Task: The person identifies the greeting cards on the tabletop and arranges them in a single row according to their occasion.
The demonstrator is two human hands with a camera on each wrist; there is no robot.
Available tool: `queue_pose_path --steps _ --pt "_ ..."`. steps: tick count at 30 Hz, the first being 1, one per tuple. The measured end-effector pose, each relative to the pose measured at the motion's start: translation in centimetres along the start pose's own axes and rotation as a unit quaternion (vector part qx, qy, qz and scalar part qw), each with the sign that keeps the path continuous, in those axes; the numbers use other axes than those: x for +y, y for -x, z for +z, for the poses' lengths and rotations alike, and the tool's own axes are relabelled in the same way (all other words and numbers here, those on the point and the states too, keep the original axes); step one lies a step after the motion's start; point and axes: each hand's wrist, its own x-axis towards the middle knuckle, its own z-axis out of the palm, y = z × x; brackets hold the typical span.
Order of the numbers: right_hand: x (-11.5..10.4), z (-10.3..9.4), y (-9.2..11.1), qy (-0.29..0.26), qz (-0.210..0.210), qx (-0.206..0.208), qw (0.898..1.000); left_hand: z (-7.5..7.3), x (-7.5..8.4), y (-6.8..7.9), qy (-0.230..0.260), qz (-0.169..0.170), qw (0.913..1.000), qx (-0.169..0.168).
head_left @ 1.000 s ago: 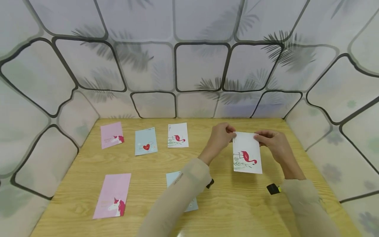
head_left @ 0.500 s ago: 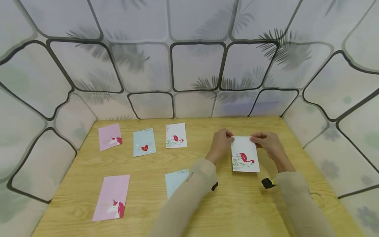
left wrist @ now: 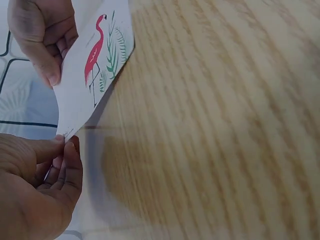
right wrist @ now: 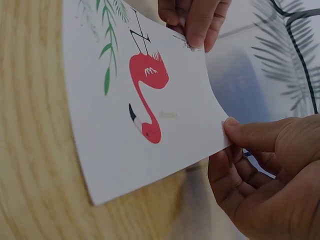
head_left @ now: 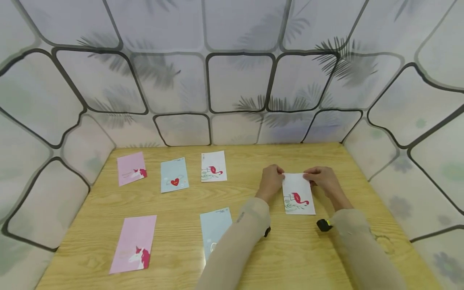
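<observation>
Both hands hold one white card (head_left: 295, 185) printed with a red flamingo and green leaves, at the right of the table in the head view. The left hand (head_left: 271, 182) pinches its far left corner between thumb and fingers. At the far right corner, the right hand (head_left: 324, 183) grips it the same way. In the right wrist view the card (right wrist: 185, 145) bows slightly, its near edge close over the wood. The left wrist view shows the left thumb (left wrist: 47, 150) on one corner and the right hand (left wrist: 42, 37) on the other.
A pink unicorn card (head_left: 132, 168), a blue heart card (head_left: 175, 174) and another flamingo card (head_left: 214, 166) form a back row. Nearer lie a larger pink unicorn card (head_left: 133, 243) and a blue card (head_left: 214, 225), partly under the left sleeve. Patterned fabric walls (head_left: 239, 84) surround the table.
Both hands have moved toward the person and lowered the flamingo card closer to the table. More of the near blue card's far end shows beside the left sleeve.
</observation>
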Motion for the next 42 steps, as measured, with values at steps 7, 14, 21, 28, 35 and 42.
queue_pose_path --steps 7,14,21,28,35,42 --pt "0.6 0.8 -0.6 0.028 0.013 0.017 0.999 0.8 -0.5 -0.4 -0.065 -0.01 0.9978 0.007" --pt "0.8 1.1 -0.7 0.068 -0.015 0.04 0.997 1.3 -0.6 -0.5 -0.081 -0.028 0.9963 0.007" --pt "1.0 1.7 -1.0 0.141 -0.018 0.048 0.989 1.6 0.0 -0.5 -0.152 -0.03 0.988 -0.008" --pt "1.0 1.7 -1.0 0.164 -0.017 0.041 0.986 1.6 0.5 -0.5 -0.174 -0.052 0.9828 -0.033" --pt "0.7 1.5 -0.8 0.174 -0.017 0.045 0.984 1.7 0.8 -0.1 -0.238 -0.046 0.9697 -0.032" --pt "0.3 1.9 -0.3 0.174 0.004 0.046 0.984 1.9 0.6 0.1 -0.267 -0.029 0.9632 -0.019"
